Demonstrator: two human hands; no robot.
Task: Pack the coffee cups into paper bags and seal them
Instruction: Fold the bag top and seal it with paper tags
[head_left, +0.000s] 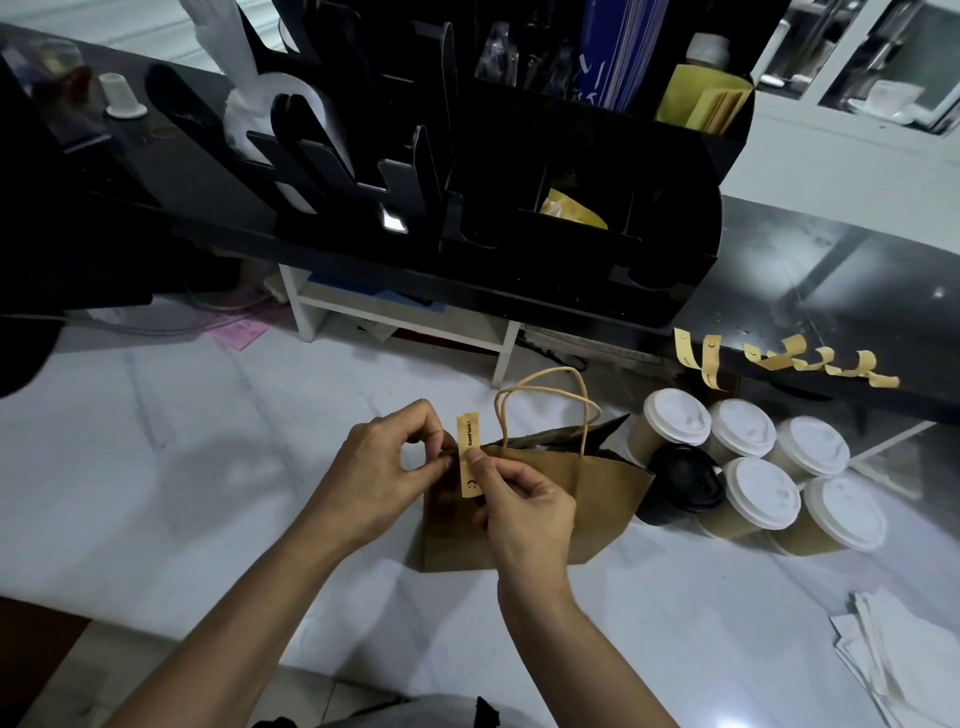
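Note:
A brown paper bag (597, 499) with twine handles stands on the white counter, its top pinched together at the left end. A tan sticker strip (467, 454) printed "Good luck!" lies across that top edge. My right hand (524, 512) presses its thumb on the strip's middle. My left hand (379, 467) pinches the bag's top edge just left of the strip. To the right of the bag stand several kraft cups with white lids (761, 493) and one black-lidded cup (685, 480).
More tan sticker strips (779, 358) hang from the edge of the dark raised counter at the right. A black organiser (467, 171) fills the back. White paper sheets (904, 654) lie at the lower right. A white shelf (400, 322) sits under the organiser.

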